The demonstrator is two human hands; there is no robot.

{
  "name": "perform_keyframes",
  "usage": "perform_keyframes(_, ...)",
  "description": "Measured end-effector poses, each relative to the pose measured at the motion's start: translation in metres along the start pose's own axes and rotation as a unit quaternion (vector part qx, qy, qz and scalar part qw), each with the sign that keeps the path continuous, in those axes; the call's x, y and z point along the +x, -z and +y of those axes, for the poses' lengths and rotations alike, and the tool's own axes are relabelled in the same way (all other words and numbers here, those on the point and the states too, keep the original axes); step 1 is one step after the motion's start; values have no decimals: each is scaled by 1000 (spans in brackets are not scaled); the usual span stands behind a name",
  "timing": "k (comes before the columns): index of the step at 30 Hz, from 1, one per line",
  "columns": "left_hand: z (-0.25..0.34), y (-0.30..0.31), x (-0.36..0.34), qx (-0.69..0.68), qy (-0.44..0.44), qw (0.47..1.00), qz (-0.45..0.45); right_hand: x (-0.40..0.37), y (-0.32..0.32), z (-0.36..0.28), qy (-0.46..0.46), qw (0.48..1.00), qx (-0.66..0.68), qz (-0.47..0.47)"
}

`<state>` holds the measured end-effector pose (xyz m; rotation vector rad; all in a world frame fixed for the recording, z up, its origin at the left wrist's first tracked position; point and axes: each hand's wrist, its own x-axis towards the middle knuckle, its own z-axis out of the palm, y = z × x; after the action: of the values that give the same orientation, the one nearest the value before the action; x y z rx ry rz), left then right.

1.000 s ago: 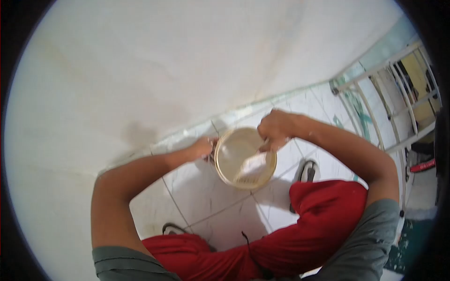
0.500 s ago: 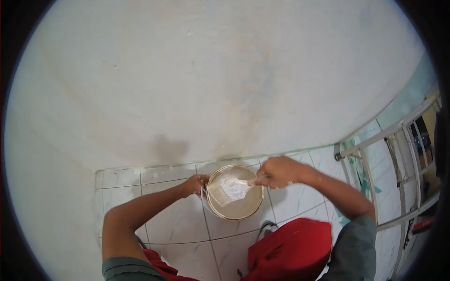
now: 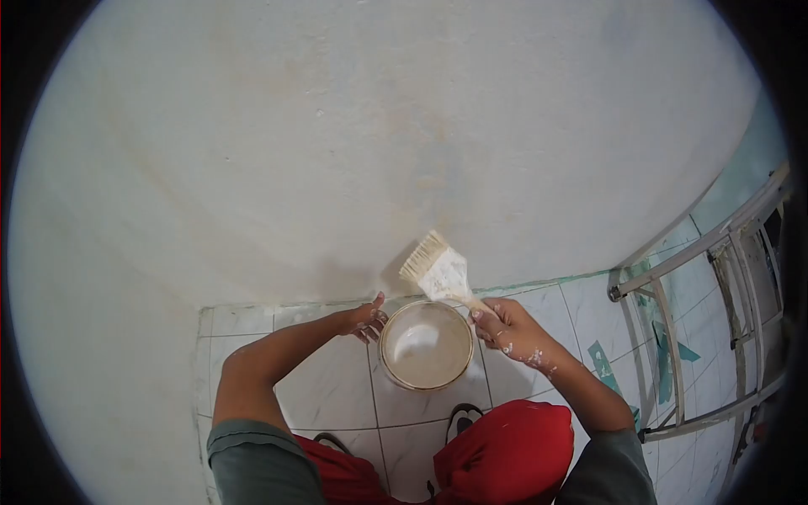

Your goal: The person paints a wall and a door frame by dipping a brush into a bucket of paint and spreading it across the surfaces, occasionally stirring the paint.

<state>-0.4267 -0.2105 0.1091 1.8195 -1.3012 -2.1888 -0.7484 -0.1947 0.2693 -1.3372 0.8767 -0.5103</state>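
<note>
My right hand (image 3: 505,330), spotted with white paint, grips the handle of a wide paintbrush (image 3: 443,273). The brush's pale bristles point up and left in front of the wall (image 3: 337,151), above the far rim of a round bucket (image 3: 427,305). Whitish paint (image 3: 433,358) shows inside the bucket. At the bucket's left side is my left hand (image 3: 366,320), its thumb raised and its fingers apart, fingertips right by the rim. White flecks mark its fingers too.
A metal ladder (image 3: 673,261) lies along the right side. Green scraps (image 3: 604,364) are on the white tiled floor (image 3: 328,391) near it. My feet and red-trousered knees (image 3: 505,450) are close below the bucket. The wall has faint brownish stains.
The paintbrush has come up out of the bucket toward the wall in my right hand. My left hand's fingers have loosened from the bucket's rim, and the thumb has lifted.
</note>
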Motion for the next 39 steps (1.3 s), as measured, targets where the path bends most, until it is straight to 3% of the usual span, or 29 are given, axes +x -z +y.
perform_keyframes(1,4,-1,3,22,-2,1000,0,-2,0,-8,1,1000,-2,4)
perform_keyframes(3,8,-1,21,55,5,998,9,-10,1,-35,108,967,-215,78)
perform_keyframes(5,3,0,45,87,16,996,18,-16,1,-59,153,942,-276,112)
perform_keyframes(7,-5,2,60,88,8,996,3,-23,-1,-83,156,836,-504,148)
perform_keyframes(8,-9,3,63,91,8,996,-4,-26,-4,-91,169,793,-564,160)
perform_keyframes(9,-8,6,63,83,-2,996,-14,-25,-7,-95,162,793,-565,163)
perform_keyframes(12,-3,14,69,95,-1,995,-40,-22,-13,-94,138,679,-699,177)
perform_keyframes(17,21,25,93,185,56,973,-127,-2,-18,-94,104,636,-741,188)
perform_keyframes(19,41,12,71,207,49,972,-97,7,-20,-104,113,626,-746,196)
perform_keyframes(22,34,22,94,214,78,958,-175,12,-26,-125,108,607,-744,258)
perform_keyframes(24,27,33,116,191,102,951,-223,3,-32,-146,150,546,-758,323)
perform_keyframes(25,27,35,119,166,127,941,-267,-4,-39,-157,151,545,-759,322)
perform_keyframes(28,18,29,100,154,83,958,-226,-15,-56,-165,140,529,-740,391)
perform_keyframes(30,20,21,82,161,81,960,-215,-5,-56,-144,140,444,-763,448)
perform_keyframes(32,21,14,79,171,80,961,-200,10,-53,-106,97,418,-817,386)
perform_keyframes(34,22,10,81,175,98,966,-164,22,-59,-66,104,344,-863,356)
perform_keyframes(39,34,8,67,180,102,966,-153,40,-65,-2,83,513,-823,230)
